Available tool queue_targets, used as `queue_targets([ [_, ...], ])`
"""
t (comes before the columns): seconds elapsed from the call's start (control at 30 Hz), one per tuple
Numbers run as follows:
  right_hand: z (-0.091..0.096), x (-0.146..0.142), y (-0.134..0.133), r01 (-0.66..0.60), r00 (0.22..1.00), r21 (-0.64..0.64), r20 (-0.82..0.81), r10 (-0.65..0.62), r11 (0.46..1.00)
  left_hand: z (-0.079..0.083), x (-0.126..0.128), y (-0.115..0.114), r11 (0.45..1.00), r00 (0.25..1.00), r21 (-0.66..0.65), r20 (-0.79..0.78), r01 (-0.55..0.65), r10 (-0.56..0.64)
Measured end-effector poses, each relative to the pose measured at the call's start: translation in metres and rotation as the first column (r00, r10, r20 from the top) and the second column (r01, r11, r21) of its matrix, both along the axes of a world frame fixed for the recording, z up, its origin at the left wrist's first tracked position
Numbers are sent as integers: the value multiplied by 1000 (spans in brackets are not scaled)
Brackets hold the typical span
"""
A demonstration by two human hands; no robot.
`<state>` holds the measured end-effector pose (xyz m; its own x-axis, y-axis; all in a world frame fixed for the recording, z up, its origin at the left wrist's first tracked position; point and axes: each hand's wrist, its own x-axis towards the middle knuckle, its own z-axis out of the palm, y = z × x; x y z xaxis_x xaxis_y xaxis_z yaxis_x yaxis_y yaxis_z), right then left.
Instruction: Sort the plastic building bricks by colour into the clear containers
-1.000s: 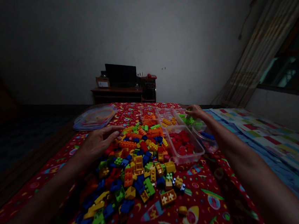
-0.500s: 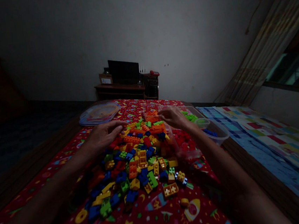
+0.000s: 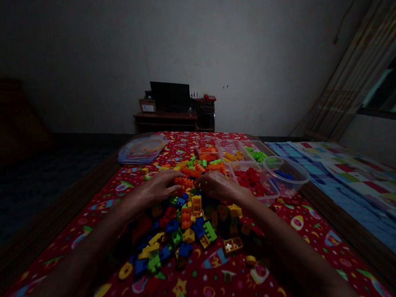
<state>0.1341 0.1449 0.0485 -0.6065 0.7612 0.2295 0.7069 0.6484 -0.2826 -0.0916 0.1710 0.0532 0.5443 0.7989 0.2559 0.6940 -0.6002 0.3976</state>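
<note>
Head view, the only one: a loose heap of toy bricks (image 3: 186, 218) lies on the red patterned cloth (image 3: 197, 284), beside clear boxes (image 3: 269, 200) of sorted colours. The left hand (image 3: 159, 186) rests at the heap's far left side, thumb parted from the fingers in a modest gap, no brick seen gripped there. The right hand (image 3: 217, 185) bends down over the heap's far right part, fingertips hidden, so I cannot tell whether it holds one. The bricks look like hard moulded plastic: likely light, stiff, hardly fragile, slightly slick on their smooth walls. Opposite side walls would suit a thumb-and-finger pinch, with studs giving extra purchase; neighbouring pieces may slide when one is pulled.
</note>
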Motion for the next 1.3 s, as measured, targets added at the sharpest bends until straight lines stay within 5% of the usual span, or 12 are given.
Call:
queue_targets([
  [0.17, 20, 16, -10, 69, 994, -106, 97, -59, 992, -6, -3, 1, 1000, 999, -27, -53, -2, 0],
  [0.27, 25, 20, -12, 127, 988, -54, 89, -122, 990, -4, -4, 1, 1000, 1000, -2, -19, 3, -3],
  [0.43, 8, 13, -6, 175, 971, 89, 149, -187, 981, -3, 14, -7, 978, 988, 156, 45, 141, -150],
  [0.57, -8, 8, 0, 85, 971, 64, 219, -97, 994, -14, 34, -18, 935, 962, 234, -127, 265, -241],
  [0.9, -5, 12, -1, 178, 963, -8, 205, -173, 984, -31, 30, -8, 941, 982, 290, -122, 173, -143],
  [1.17, 7, 21, -1, 122, 992, -6, 44, -121, 993, -8, 32, -20, 994, 996, 105, 92, -9, -1],
  [1.3, -8, 15, -3, 34, 998, 60, 56, -37, 998, -2, 34, -24, 997, 990, 19, 124, -68, 65],
])
